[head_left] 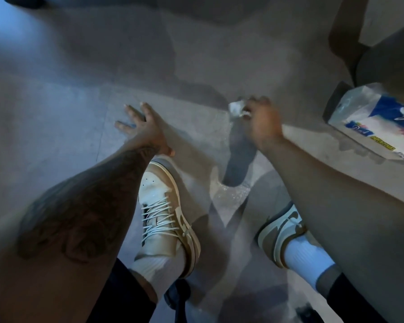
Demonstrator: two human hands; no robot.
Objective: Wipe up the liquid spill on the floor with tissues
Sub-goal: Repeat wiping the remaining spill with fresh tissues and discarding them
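Wet film remains on the floor [56,127]; right hand [264,123] grips a crumpled tissue [237,108], left hand [141,123] spread flat.

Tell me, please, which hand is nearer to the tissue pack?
Right. The right hand, gripping a tissue, is left of the tissue pack; the left hand, flat on the floor, lies farther left.
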